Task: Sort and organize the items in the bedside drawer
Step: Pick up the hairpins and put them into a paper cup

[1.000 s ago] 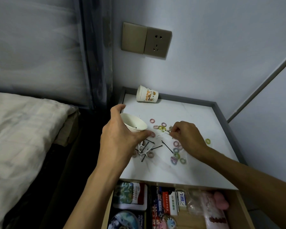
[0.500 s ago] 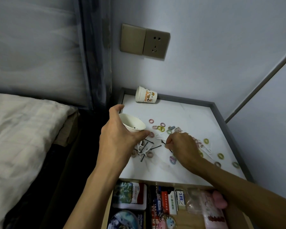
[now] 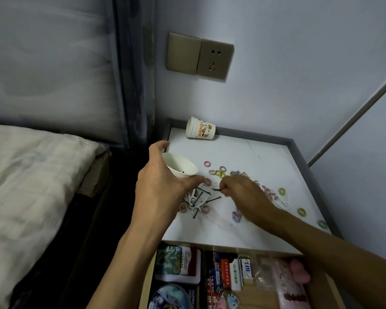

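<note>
In the head view, the left hand point(image 3: 161, 188) at the centre of the frame grips a plain white paper cup point(image 3: 181, 167). Its thumb reaches over the far rim, its fingers curl under the near side, and the cup's mouth is tilted toward the right. Just right of it, the right hand point(image 3: 243, 195) pinches a thin black hairpin point(image 3: 216, 189) between thumb and fingertip, close over the white marble-look bench point(image 3: 243, 150). Below and between the hands, more black hairpins point(image 3: 204, 192) lie mixed with white plastic floss picks point(image 3: 194, 200). Small coloured hair ties point(image 3: 220, 173) are scattered across the bench toward its right edge. A printed paper cup point(image 3: 201, 131) lies on its side at the back left corner. Along the bottom of the frame the wooden bedside drawer point(image 3: 261, 302) stands open, packed with boxes, tins and a pink packet
</note>
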{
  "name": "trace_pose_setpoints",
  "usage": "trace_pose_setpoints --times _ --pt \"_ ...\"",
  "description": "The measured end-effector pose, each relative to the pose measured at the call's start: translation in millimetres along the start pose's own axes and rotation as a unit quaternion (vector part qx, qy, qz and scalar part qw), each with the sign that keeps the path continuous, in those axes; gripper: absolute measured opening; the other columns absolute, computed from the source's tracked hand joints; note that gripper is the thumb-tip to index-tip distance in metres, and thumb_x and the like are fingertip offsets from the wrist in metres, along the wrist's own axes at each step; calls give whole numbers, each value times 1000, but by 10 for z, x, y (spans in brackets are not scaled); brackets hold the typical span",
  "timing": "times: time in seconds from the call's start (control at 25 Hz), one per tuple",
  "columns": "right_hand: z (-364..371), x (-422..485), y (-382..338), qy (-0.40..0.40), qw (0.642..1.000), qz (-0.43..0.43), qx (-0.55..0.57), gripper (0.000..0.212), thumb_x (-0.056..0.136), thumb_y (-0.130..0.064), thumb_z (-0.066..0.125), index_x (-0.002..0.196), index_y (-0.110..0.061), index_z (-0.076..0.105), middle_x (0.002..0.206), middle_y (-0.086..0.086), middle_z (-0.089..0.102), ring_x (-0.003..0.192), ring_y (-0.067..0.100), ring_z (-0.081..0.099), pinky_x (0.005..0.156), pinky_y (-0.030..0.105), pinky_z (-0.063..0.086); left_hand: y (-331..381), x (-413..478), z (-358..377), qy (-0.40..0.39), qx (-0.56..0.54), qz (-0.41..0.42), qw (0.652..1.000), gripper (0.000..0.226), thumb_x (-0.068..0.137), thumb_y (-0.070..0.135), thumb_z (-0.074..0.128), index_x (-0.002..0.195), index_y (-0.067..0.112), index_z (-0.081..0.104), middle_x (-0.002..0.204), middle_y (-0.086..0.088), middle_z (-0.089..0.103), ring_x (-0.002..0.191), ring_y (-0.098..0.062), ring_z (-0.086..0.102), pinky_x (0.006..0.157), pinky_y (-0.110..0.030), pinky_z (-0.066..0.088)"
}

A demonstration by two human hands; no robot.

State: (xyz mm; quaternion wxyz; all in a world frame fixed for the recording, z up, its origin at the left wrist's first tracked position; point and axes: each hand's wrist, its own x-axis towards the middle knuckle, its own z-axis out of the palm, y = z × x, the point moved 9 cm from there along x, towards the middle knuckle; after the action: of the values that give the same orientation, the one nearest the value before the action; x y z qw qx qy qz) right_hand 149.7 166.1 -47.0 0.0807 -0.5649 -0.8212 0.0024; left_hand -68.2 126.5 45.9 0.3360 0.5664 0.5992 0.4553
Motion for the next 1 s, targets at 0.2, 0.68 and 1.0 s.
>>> trace_pose_setpoints --times 0.2,0.68,1.0 --pt "-33 29 -134 46 989 -137 -19 15 75 -11 82 86 -19 75 77 -3 69 76 18 60 78 31 42 -15 15 -2 1 -4 0 1000 94 59 37 91 137 30 39 109 6 52 101 -16 55 84 -29 49" --pt "58 149 -174 3 991 -113 78 8 82 -24 71 86 -18 74 88 -3 68 88 18 60 78 40 48 4 23 31 3 -17 14 1000 88 62 35 90 135 30 42 108 8 52 96 -12 53 77 -19 44" --pt "215 22 -122 -14 994 -97 -44 39 62 3 80 91 -18 63 91 -2 59 84 14 50 73 28 40 19 11 83 -1 -9 18 1000 88 62 36 90 135 29 42 108 7 52 97 -12 52 73 -18 43"
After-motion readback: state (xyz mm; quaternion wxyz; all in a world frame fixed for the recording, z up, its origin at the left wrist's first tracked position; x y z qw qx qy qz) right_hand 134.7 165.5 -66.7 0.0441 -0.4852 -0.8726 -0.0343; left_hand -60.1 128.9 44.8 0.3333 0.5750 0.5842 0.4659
